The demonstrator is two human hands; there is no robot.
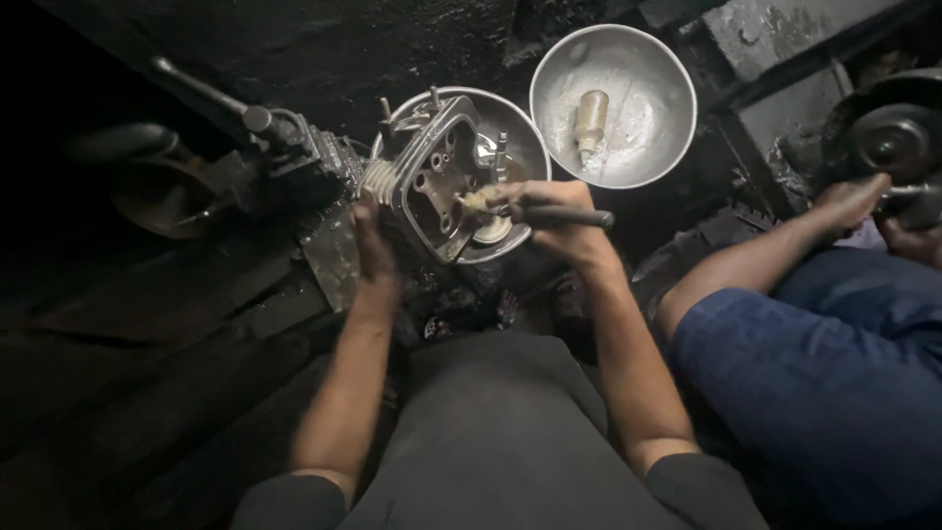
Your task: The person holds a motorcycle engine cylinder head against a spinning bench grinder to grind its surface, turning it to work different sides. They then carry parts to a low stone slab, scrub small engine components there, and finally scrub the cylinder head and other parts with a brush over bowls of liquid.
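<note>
Bare forearms extend from short dark grey sleeves (294, 496); matching dark grey trousers (491, 432) cover the worker's lap below.

- A grimy repair workshop: an engine cylinder head (432, 177) over a metal bowl (510, 128), near centre.
- Greasy black floor (147, 393); a grinding wheel (895, 137) far right.

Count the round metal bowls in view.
2. One bowl sits behind the engine part both hands grip; the other bowl, upper right, holds a small bottle. Others may hide in darkness.
</note>
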